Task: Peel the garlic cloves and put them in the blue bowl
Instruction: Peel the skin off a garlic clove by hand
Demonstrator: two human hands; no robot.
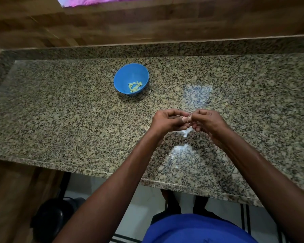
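I see the round blue bowl (pixel 131 78) holding pale peeled cloves (pixel 135 86) up-left of my grip, where left hand (pixel 167 122) and right hand (pixel 206 122) pinch one papery garlic clove (pixel 186 119) above the speckled granite surface (pixel 68 111).

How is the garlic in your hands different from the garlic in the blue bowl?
The garlic clove pinched between the left hand and right hand looks pinkish, its skin still on; the peeled cloves look pale yellow-green. It is one, held above the counter; those are several, lying in the blue bowl.
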